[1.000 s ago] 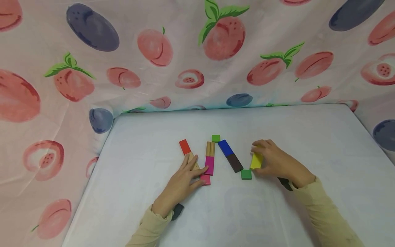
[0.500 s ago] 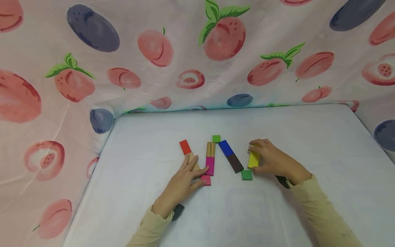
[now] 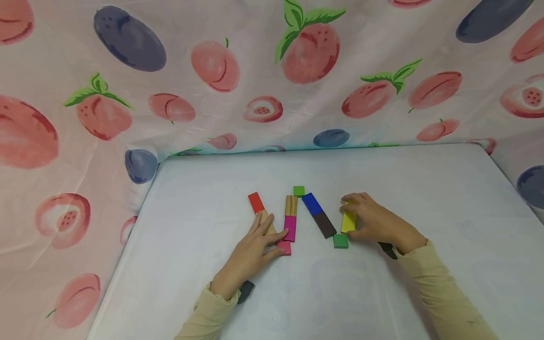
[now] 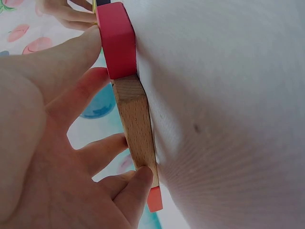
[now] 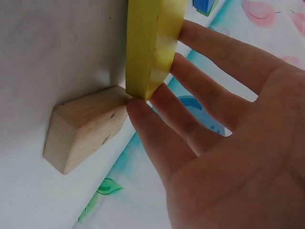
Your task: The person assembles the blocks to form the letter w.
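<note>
My left hand [image 3: 250, 248] lies spread over the left part of a zigzag of coloured blocks. Its thumb touches the pink block [image 3: 284, 248]; other fingers touch the magenta block [image 3: 290, 229] and the plain wooden block [image 4: 136, 129], partly hidden by the hand in the head view. My right hand [image 3: 374, 217] holds the yellow block [image 3: 349, 222] between thumb and fingers. The yellow block's near end meets, or nearly meets, the green block [image 3: 341, 241]. In the right wrist view, another plain wooden block [image 5: 90, 126] lies by one end of the yellow block.
A red block [image 3: 256, 202] extends the left line. Between the hands lie a striped wooden block [image 3: 291, 206], a small light-green block [image 3: 299, 191], a blue block [image 3: 312, 204] and a dark brown block [image 3: 324, 224]. A fruit-print cloth [image 3: 238, 28] hangs behind the white table [image 3: 323, 302].
My right hand has slid the yellow block slightly left, toward the brown block, and it now stands steeper above the green one. The left hand stays in place.
</note>
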`<state>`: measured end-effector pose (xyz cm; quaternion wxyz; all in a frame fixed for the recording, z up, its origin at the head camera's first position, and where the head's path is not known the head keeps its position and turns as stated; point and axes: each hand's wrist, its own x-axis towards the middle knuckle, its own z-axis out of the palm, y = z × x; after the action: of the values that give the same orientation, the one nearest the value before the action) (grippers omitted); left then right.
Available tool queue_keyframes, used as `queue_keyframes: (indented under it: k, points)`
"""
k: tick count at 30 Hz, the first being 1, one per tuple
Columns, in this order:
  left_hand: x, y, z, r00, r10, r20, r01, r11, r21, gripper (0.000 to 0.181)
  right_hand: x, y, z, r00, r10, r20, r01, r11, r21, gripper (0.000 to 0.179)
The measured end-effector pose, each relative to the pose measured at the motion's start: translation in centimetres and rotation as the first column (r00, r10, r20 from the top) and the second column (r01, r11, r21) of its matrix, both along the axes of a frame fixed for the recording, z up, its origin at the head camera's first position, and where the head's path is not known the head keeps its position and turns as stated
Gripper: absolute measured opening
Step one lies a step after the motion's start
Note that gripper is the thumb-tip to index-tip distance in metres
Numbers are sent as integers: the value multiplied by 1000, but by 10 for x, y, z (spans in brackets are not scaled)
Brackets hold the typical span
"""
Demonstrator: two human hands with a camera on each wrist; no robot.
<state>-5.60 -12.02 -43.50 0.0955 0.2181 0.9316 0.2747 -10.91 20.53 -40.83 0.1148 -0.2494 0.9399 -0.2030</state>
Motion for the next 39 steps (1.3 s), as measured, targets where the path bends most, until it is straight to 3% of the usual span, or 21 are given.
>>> queue_keyframes:
  k: [15, 23, 32, 39]
  points:
    - [0, 0, -2, 1000, 4, -6, -4, 1000, 1, 49, 1, 2, 0, 999, 13, 34, -11, 999, -36, 46]
    - [0, -1, -2, 1000, 3, -9, -3, 1000, 3, 49, 1, 0, 5, 1000, 7, 9, -8, 1000, 15, 52]
    - [0, -1, -3, 1000, -1, -7, 1, 1000, 2, 49, 1, 4, 15, 1000, -17, 22, 18, 1000, -10, 50]
    - [0, 0, -2, 1000, 2, -6, -2, 1000, 0, 49, -3, 10, 18, 999, -38, -15, 38, 999, -4, 45]
